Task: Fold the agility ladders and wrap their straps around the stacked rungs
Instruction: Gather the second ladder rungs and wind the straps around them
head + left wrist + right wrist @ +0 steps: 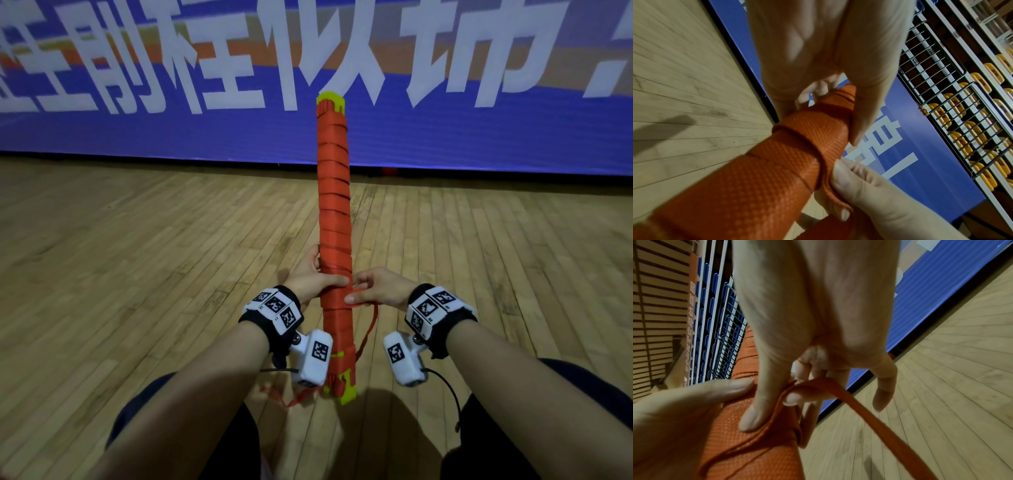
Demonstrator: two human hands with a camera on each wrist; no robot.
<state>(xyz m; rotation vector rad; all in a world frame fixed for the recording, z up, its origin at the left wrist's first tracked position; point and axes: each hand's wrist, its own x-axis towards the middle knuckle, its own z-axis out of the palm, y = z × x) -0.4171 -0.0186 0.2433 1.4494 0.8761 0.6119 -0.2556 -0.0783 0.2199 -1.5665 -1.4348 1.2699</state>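
While both hands work at its lower third, the bundle runs up the middle of the head view:

Bundle: the stacked rungs (334,212) are yellow-green plastic, showing only at the far tip near the top centre and at the near end low in the frame; orange webbing coils cover nearly all the length between.

Left hand: the left hand (317,274) is wrapped round the bundle from the left side, fingers curled behind it and the thumb (863,113) laid across the front of the wraps.

Right hand: the right hand (380,287) is just right of the bundle, its thumb (760,395) pressing on the wound webbing while the index finger hooks the free strap; the other fingers hang loosely curled.

Strap: the loose strap (869,408) leaves the pinch and runs toward the lower right of the right wrist view; in the head view it loops down the bundle's right side to the near end.

Second tail: another orange strap end (291,399) trails on the floor at lower centre, left of the near end.

Wrists: black bands with white marker blocks (274,308) sit on both wrists.

Surroundings: a wooden plank floor (137,257) fills the middle of the frame, and a blue banner (479,130) with large white characters spans the top.
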